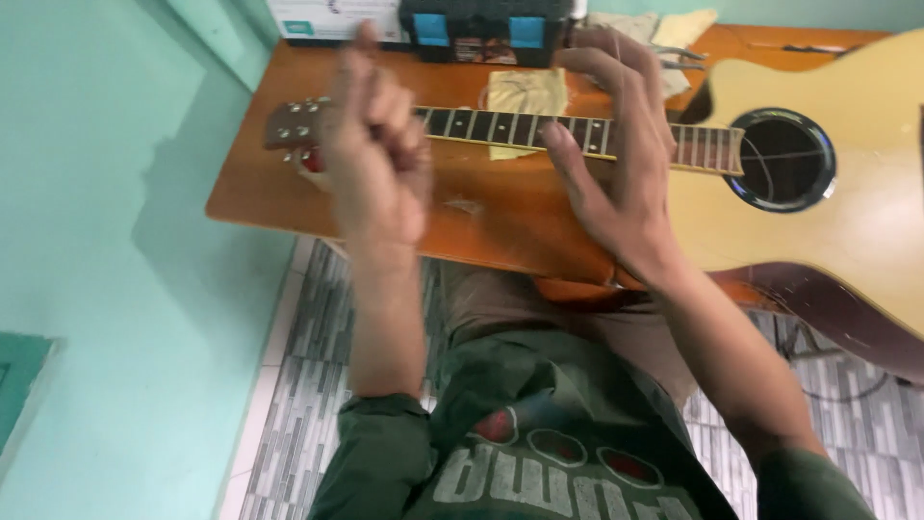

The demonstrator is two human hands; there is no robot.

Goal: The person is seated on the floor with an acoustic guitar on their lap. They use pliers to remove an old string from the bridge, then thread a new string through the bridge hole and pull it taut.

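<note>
On the orange-brown wooden desk [289, 193] an acoustic guitar [847, 173] lies flat on its back, its pale body filling the 3 o'clock side of the view and its dark neck [500, 125] running toward 9 o'clock, ending in the headstock [294, 130] with its small metal tuning pegs. The round sound hole [782, 159] sits at about 2 o'clock.

The left hand [375, 159] is raised over the neck just beside the headstock, at about 11 o'clock from the centre of the view. Its grip is pressed together, fingers curled in toward the palm and the forefinger and thumb pinched up; the hand is blurred, and I cannot tell whether anything thin is held between the fingertips.

The right hand [621, 144] lies over the neck farther toward the body, at about 1 o'clock. Its grip is spread, fingers arched across the fretboard with the thumb touching the near edge of the neck; it closes on nothing.

Under the neck, between the two hands, a yellowish cloth [525, 94] lies on the desk. At 12 o'clock, along the far edge, stands a black case with blue latches [481, 34], with a white box [332, 21] just beside it toward 11 o'clock and more pale cloth [674, 34] toward 1 o'clock. The wall [96, 241] at 9 o'clock is mint green, and grey patterned floor tiles [298, 385] show at 7 o'clock beside the person's dark green shirt [539, 443].
</note>
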